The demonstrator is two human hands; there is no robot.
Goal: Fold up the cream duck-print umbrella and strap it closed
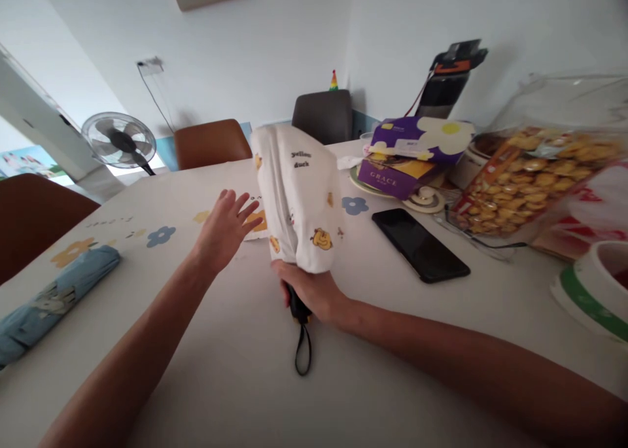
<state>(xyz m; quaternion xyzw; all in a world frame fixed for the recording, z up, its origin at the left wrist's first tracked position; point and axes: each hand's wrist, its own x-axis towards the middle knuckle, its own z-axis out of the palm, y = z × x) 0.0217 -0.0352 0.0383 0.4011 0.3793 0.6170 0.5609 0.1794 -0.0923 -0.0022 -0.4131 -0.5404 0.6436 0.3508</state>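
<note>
A folded white umbrella [299, 196] with yellow duck prints and the words "yellow duck" stands tilted over the table. My right hand [314, 291] is closed round its black handle at the bottom, and a black wrist loop [303, 351] hangs below. My left hand [226, 227] is open with fingers spread, just left of the umbrella's canopy and apart from it. A second folded umbrella, blue [52, 301], lies on the table at the far left.
A white flower-print tablecloth [245, 382] covers the table. A black phone [419, 244] lies right of the umbrella. Behind it sit a purple box [400, 167], a snack bag [532, 176] and a green-rimmed bowl [591, 291]. Chairs [210, 142] and a fan [119, 140] stand beyond the table.
</note>
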